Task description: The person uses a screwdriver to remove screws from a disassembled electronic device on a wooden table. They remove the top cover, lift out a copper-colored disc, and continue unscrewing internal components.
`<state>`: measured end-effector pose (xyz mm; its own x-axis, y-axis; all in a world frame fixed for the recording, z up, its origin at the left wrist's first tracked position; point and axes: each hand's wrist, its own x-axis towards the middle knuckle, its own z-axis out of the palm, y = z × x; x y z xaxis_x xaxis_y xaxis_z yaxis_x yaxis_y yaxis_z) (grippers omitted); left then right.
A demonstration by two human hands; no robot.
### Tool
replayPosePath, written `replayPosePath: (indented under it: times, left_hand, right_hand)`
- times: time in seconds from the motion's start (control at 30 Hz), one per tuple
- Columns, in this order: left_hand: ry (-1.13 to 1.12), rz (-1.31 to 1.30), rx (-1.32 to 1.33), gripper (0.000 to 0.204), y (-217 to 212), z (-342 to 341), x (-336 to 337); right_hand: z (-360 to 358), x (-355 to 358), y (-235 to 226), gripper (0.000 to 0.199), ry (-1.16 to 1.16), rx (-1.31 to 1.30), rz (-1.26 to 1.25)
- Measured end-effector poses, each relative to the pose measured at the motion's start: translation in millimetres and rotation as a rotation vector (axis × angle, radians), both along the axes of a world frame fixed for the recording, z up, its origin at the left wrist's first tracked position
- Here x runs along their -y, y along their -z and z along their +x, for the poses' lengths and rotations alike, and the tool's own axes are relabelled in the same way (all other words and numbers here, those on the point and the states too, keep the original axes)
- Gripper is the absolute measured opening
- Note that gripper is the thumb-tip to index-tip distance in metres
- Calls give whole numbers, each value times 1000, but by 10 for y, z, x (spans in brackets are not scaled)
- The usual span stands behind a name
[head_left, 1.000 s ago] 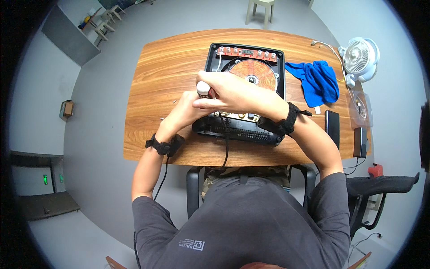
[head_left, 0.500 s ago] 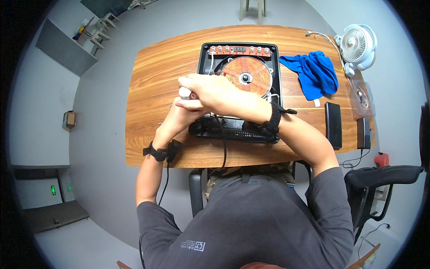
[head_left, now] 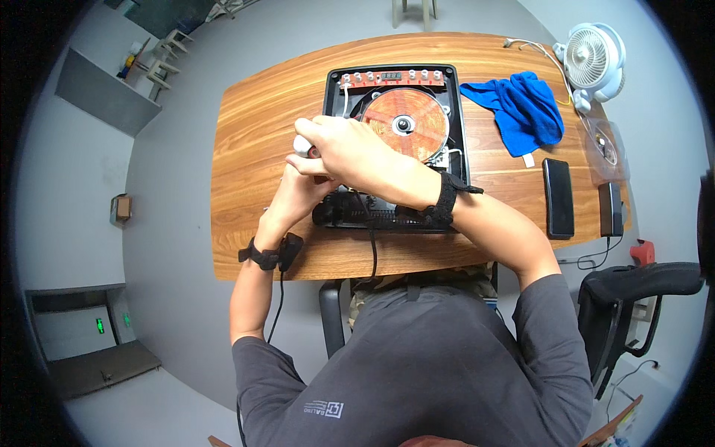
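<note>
An opened black induction cooker (head_left: 458,112) lies on the wooden table (head_left: 253,134), showing its copper coil (head_left: 406,123) and a red control board (head_left: 391,77) along the far edge. My right hand (head_left: 342,153) reaches across to the cooker's left edge, closed around a tool with a white and red handle (head_left: 301,145). My left hand (head_left: 298,195) sits just under it, by the cooker's front left corner; its fingers are hidden beneath my right hand. Both wrists wear black straps, and a black cable (head_left: 371,238) runs down from the cooker's front.
A blue cloth (head_left: 521,108) lies right of the cooker. A white desk fan (head_left: 592,56) stands at the far right corner. A black phone (head_left: 558,197) and a small black device (head_left: 611,208) rest near the right edge. A black office chair (head_left: 640,298) stands at the right.
Both hands have shifted a little left, from over the cooker's left side to just past its left edge, with the tool still gripped. The view has also tilted slightly.
</note>
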<state>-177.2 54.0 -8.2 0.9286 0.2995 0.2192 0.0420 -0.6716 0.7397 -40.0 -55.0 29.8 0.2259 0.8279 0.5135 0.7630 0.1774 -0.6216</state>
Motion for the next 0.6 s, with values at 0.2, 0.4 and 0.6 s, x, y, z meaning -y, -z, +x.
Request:
replayPosePath:
  times: [0.2, 0.4, 0.6]
  left_hand:
    - [-31, 86, -47, 20, 77, 5, -50]
    - [-46, 104, 32, 20, 77, 24, -32]
    - [-122, 193, -153, 39, 144, -1, -61]
  right_hand:
    - [65, 32, -56, 39, -34, -14, -27]
    - [110, 41, -153, 38, -108, 56, -121]
    - [63, 114, -231, 34, -105, 105, -56]
